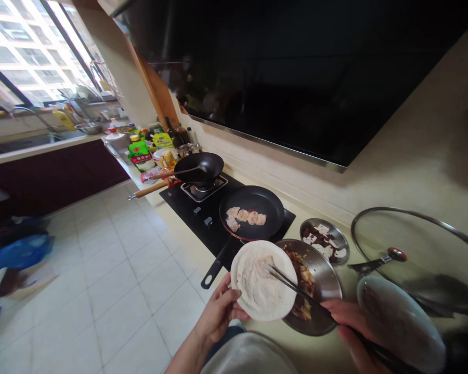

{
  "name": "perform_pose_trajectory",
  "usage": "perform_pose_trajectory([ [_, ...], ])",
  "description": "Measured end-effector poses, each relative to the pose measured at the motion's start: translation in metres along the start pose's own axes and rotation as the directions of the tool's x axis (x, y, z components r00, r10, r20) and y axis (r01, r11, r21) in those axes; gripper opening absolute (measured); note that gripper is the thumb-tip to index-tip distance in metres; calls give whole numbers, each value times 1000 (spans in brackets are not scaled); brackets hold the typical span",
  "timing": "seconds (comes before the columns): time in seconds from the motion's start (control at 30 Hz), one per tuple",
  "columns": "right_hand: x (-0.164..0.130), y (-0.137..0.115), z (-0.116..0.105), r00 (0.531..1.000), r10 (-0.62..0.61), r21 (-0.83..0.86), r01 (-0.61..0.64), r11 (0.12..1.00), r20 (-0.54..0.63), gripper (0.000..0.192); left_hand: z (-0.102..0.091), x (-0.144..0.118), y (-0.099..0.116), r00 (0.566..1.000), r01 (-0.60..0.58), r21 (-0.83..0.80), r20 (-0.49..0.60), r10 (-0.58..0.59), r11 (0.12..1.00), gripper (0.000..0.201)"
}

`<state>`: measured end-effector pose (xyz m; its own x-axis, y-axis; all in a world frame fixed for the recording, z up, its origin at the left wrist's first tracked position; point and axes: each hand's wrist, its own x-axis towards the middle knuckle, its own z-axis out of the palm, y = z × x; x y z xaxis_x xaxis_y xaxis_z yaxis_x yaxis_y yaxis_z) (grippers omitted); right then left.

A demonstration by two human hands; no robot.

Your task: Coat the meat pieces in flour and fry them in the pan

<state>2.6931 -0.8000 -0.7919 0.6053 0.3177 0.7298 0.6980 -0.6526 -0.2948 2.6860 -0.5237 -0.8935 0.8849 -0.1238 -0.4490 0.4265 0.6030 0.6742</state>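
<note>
My left hand (223,305) grips the rim of a white bowl (237,270) of white powder that looks like flour. In my right hand (354,327) are dark chopsticks (306,296) with metal tips. Those tips touch a pale, powder-coated piece (268,262) in the bowl. Partly hidden behind it, a steel bowl (329,291) holds yellowish-brown, moist pieces (304,278). Just beyond, a black frying pan (265,200) sits on the stove, with several pale, floured pieces (251,216) lying inside. Its handle (216,267) points toward me, near my left hand.
On the far burner stands a black wok (207,163) with a spatula in it. A small steel dish (304,228) holds brown and white slices. At right are a glass lid (354,226) and a glass dish (401,317). A range hood (296,78) hangs above. Bags and bottles crowd the far counter.
</note>
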Motion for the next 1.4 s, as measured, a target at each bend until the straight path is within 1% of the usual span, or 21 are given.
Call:
perform_pose_trajectory([
  [0.03, 0, 3, 1, 1000, -21, 19, 21, 1000, 18, 19, -1, 0, 0, 1000, 1, 2, -4, -1, 1000, 57],
  [0.1, -2, 9, 4, 982, -146, 59, 140, 988, 117, 14, -2, -1, -1, 1000, 0, 2, -8, 0, 1000, 56],
  [0.13, -4, 12, 7, 962, -220, 83, 209, 974, 163, 13, -3, -1, -1, 1000, -2, 1, -6, 2, 1000, 55],
  [0.2, -13, 15, 15, 921, -342, 110, 327, 939, 188, 12, -5, -1, -1, 1000, -4, -3, -2, 4, 1000, 54],
  [0.27, -25, 13, 23, 905, -388, 71, 382, 922, 175, 11, -6, 0, -2, 1000, -3, -10, -4, 3, 1000, 55],
  [0.33, -33, 10, 26, 897, -393, 26, 397, 918, 201, 10, -6, 1, -2, 1000, -9, -21, -9, 9, 1000, 57],
  [0.37, -34, 9, 25, 898, -387, 21, 392, 920, 208, 12, -7, 1, -2, 1000, -12, -28, -12, 11, 1000, 57],
  [0.43, -26, 6, 18, 914, -363, 38, 362, 931, 183, 14, -7, 1, -2, 1000, -16, -43, -15, 16, 999, 58],
  [0.53, 0, 0, 3, 953, -248, 31, 246, 969, 173, 20, -8, 0, -2, 1000, -19, -56, -15, 18, 998, 61],
  [0.6, 17, -6, -3, 973, -160, -43, 170, 985, 168, 25, -9, -1, -1, 1000, -25, -60, -17, 24, 998, 62],
  [0.63, 23, -9, -4, 978, -142, -85, 156, 984, 151, 27, -10, -1, -1, 1000, -25, -59, -20, 24, 998, 62],
  [0.67, 26, -12, -4, 980, -149, -122, 165, 979, 129, 27, -11, -1, -1, 999, -24, -58, -24, 23, 998, 62],
  [0.73, 29, -16, -3, 980, -166, -174, 183, 968, 106, 26, -12, -1, -1, 999, -28, -61, -33, 26, 998, 62],
  [0.83, 21, -14, 3, 987, -101, -165, 121, 979, 126, 25, -12, -1, -1, 999, -34, -79, -43, 31, 996, 60],
  [0.9, 12, -7, 9, 995, -27, -72, 35, 997, 99, 25, -13, -2, -1, 998, -30, -86, -51, 26, 996, 62],
  [1.0, -1, 9, 22, 999, 51, 87, -52, 995, 12, 24, -17, -3, 1, 997, -23, -90, -79, 16, 996, 66],
  [1.1, 0, 21, 37, 990, 141, 121, -137, 983, -28, 19, -23, -4, 4, 995, -19, -92, -101, 10, 996, 59],
  [1.17, 10, 24, 47, 982, 171, 149, -158, 976, -76, 15, -28, -6, 5, 995, -24, -92, -102, 14, 996, 52],
  [1.27, 35, 25, 67, 975, 177, 196, -148, 969, -138, 15, -39, -12, 7, 995, -30, -99, -101, 20, 995, 53],
  [1.33, 51, 26, 85, 972, 196, 209, -166, 964, -133, 17, -49, -18, 7, 995, -25, -102, -99, 15, 994, 57],
  [1.4, 60, 29, 108, 959, 256, 221, -226, 949, -119, 21, -60, -27, 6, 994, -29, -107, -107, 17, 994, 59],
])
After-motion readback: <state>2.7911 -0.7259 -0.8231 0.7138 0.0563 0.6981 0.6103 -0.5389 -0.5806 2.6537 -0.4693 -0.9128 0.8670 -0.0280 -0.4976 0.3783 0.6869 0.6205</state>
